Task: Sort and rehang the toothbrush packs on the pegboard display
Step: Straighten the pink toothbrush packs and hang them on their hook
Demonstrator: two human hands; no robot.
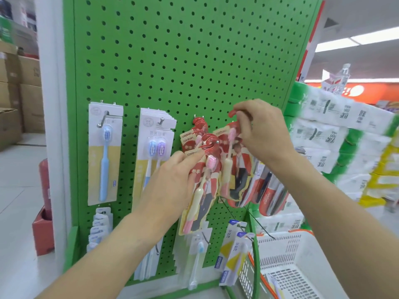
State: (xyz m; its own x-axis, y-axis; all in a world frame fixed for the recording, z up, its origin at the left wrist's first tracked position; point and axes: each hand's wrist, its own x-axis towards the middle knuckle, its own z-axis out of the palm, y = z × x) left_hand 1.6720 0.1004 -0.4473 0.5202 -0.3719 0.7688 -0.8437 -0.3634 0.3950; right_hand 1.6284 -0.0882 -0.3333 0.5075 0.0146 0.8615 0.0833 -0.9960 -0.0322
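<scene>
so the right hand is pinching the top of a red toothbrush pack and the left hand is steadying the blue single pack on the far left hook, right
Not quite. The right hand does pinch a red toothbrush pack by its top, but the head view shows the left hand on the red packs on the middle hook, not the blue pack.

On a green pegboard (pixel 172 61), the left hand (pixel 172 180) presses against red packs (pixel 200 147) hanging on a peg (pixel 217 141). The right hand (pixel 262 130) pinches the hooked top of another red pack (pixel 237 165), tilted beside them. 2 white packs (pixel 105 152) hang to the left. A white basket (pixel 287 251) sits at lower right.
</scene>
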